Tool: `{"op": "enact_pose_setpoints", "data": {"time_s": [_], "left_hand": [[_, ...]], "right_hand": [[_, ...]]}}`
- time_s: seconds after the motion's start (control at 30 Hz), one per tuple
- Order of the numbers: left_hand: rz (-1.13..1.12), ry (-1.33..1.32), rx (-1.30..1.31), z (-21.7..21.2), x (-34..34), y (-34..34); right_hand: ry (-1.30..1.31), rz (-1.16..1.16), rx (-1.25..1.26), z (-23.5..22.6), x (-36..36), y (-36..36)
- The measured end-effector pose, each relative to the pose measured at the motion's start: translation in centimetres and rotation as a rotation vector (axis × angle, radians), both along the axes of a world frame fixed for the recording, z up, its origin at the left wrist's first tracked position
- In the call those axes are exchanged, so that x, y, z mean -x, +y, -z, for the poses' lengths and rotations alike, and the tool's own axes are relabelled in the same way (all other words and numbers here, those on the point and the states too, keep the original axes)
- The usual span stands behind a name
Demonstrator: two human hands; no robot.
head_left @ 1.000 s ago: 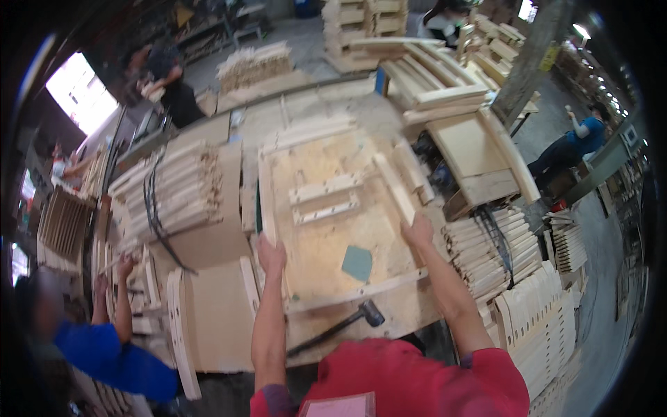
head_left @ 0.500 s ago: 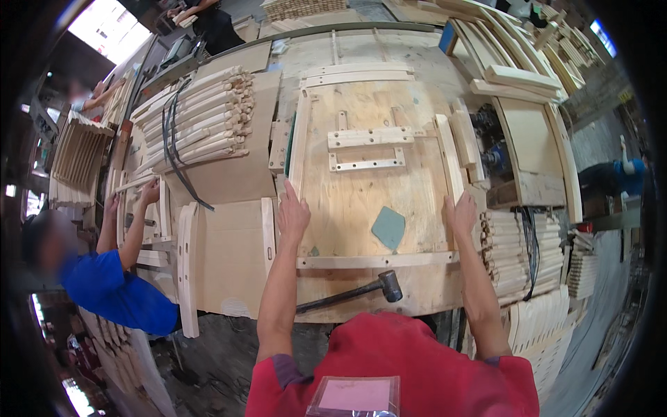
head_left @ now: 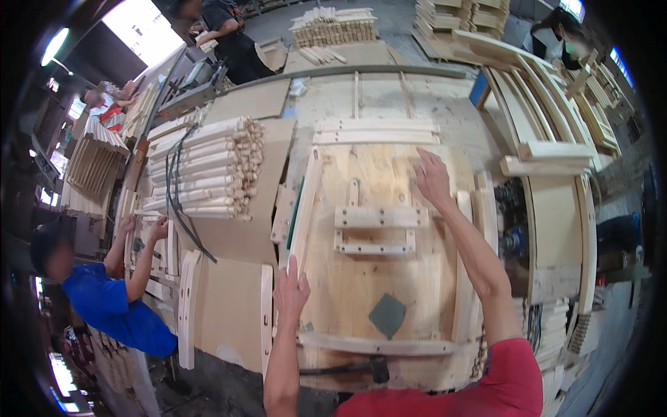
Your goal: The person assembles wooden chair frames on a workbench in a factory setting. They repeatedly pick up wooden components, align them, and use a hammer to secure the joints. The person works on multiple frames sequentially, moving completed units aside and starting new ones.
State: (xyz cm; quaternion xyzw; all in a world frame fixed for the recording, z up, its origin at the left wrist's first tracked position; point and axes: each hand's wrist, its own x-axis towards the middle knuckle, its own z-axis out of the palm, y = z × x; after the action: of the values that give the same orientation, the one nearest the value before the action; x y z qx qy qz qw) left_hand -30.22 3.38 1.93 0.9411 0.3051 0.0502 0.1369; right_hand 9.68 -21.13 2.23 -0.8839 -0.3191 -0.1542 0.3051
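My left hand (head_left: pixel 290 292) is at the near end of the left wooden rail (head_left: pixel 306 208), finger and thumb closed about its end. My right hand (head_left: pixel 432 179) reaches out over the board, empty, fingers apart, close to the far pair of wooden rails (head_left: pixel 377 137). Below my right forearm lies the right rail (head_left: pixel 464 278). A near crosspiece (head_left: pixel 375 345) with holes runs along the board's front. In the middle of the plywood board (head_left: pixel 347 292) rest short drilled slats (head_left: pixel 382 217). A green diamond-shaped piece (head_left: pixel 388 316) lies nearer me.
A black mallet (head_left: pixel 379 370) lies at the near edge. Strapped wooden spindles (head_left: pixel 215 170) are stacked on cardboard at left. A person in a blue shirt (head_left: pixel 114 306) works at left with wooden parts. Long curved wooden pieces (head_left: pixel 531 104) stand at the far right.
My right hand has left the right rail and reached forward toward the far rails. My left hand stays at the left rail's near end. The view has tilted up.
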Motion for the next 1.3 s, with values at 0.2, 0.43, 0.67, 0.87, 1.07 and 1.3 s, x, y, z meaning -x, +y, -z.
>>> {"op": "enact_pose_setpoints", "data": {"time_s": [0.2,0.43,0.67,0.87,1.07,1.3], "left_hand": [[0.103,-0.078,-0.218,0.9,0.4,0.7],[0.053,-0.030,-0.084,1.5,0.2,0.6],[0.096,-0.034,-0.087,1.6,0.4,1.0],[0.045,-0.033,-0.063,1.2,0.3,0.7],[0.041,-0.039,-0.070,0.9,0.3,0.8],[0.052,-0.012,-0.091,1.1,0.8,1.0]], "right_hand": [[0.070,-0.055,0.386,1.1,-15.1,10.7],[0.386,-0.159,0.548,2.5,-20.3,15.4],[0.164,-0.096,0.426,-2.7,-17.2,12.9],[0.260,-0.333,0.465,-1.9,-7.1,6.4],[0.380,-0.377,0.604,-1.3,-4.0,6.2],[0.398,-0.325,0.517,0.5,-2.0,7.4]]}}
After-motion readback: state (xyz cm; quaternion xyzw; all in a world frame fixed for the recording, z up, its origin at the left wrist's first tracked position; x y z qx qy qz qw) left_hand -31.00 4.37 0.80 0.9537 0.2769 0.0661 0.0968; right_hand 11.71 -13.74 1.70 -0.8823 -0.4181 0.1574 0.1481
